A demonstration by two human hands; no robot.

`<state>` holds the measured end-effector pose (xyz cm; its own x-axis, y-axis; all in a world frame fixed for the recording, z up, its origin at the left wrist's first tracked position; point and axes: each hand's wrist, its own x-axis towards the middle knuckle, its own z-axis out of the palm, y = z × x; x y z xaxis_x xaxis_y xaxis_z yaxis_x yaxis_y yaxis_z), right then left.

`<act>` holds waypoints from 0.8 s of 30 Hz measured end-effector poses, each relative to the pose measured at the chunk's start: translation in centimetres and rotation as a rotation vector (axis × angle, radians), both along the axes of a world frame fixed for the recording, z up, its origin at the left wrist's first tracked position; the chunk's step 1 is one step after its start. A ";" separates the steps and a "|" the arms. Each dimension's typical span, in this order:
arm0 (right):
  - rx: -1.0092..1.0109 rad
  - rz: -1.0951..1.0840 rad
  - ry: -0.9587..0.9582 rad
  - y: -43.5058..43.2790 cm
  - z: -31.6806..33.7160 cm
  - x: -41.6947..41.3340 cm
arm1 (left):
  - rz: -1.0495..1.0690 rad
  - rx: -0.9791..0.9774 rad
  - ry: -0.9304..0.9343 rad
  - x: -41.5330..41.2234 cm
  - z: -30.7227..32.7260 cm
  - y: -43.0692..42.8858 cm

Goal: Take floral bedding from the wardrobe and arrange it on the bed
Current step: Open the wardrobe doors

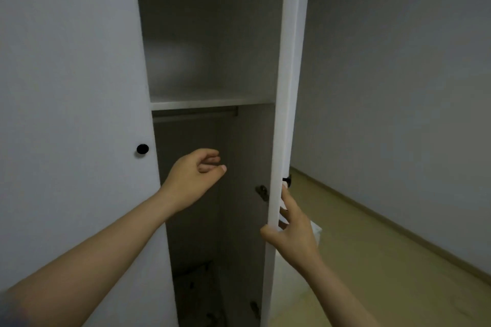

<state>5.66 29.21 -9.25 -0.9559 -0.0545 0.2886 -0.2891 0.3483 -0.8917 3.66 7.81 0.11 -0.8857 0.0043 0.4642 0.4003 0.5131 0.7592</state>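
Wardrobe [212, 61] open, right grip [289, 225] pinching door edge [279, 141], left grip [196, 175] loosely curled, holding nothing

Two hands [195, 176] [292, 231], two wardrobe doors [74, 114] [288, 87], two knobs [142, 149] [287, 180], one shelf [212, 104].

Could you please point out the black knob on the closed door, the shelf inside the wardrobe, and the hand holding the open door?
black knob [142, 149]: head view, its round face.
shelf [212, 105]: head view, front edge.
right hand [292, 231]: head view, back of hand.
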 end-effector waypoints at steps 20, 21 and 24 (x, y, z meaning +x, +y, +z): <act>0.071 -0.560 0.094 18.7 -0.5 -3.2 | -0.182 -0.046 -0.040 -3.1 -2.6 13.3; 0.083 -0.592 0.087 19.6 -0.6 -3.6 | -0.188 -0.055 -0.039 -3.3 -2.7 13.9; 0.097 -0.646 0.064 21.1 -1.2 -4.6 | -0.203 -0.064 -0.034 -3.7 -2.8 15.0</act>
<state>1.04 50.34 -10.48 -0.7861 0.4961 0.3688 -0.0462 0.5478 -0.8353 -0.03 22.79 -2.73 -0.8789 0.2126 0.4270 0.4751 0.4717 0.7428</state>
